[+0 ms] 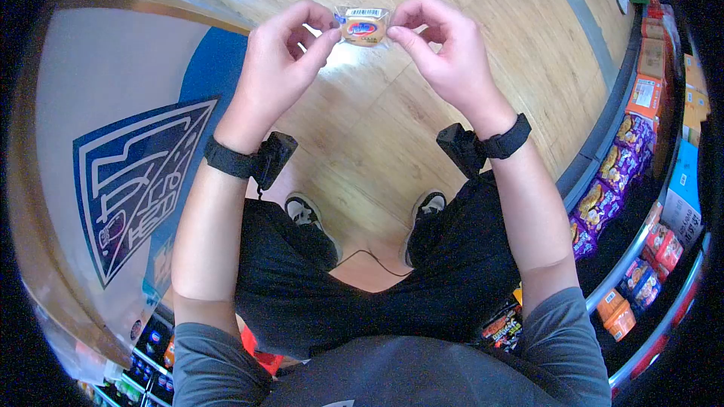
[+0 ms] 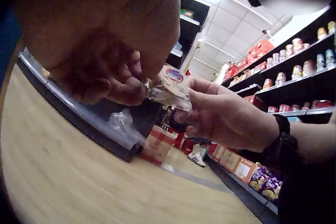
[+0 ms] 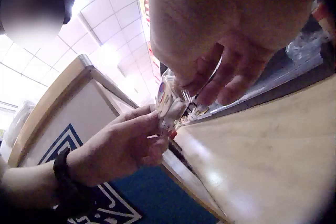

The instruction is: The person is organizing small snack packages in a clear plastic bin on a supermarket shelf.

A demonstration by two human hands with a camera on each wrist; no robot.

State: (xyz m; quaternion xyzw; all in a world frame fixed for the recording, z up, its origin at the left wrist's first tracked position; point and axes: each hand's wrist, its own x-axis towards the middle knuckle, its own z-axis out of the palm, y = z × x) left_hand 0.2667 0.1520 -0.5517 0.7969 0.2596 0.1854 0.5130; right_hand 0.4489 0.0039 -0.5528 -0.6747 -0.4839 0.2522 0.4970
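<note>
A small wrapped snack in clear plastic, with a blue and red logo and a barcode strip along its top, is held up at the top of the head view. My left hand pinches its left end between thumb and forefinger, and my right hand pinches the right end the same way. In the left wrist view the packet lies between both hands' fingertips. The right wrist view shows the packet from the side, its wrapper crinkled.
A white and blue counter with a printed logo stands at the left. Shelves with purple snack bags and boxes run along the right. Below is wood-look floor. A crumpled plastic bag lies by a low shelf edge.
</note>
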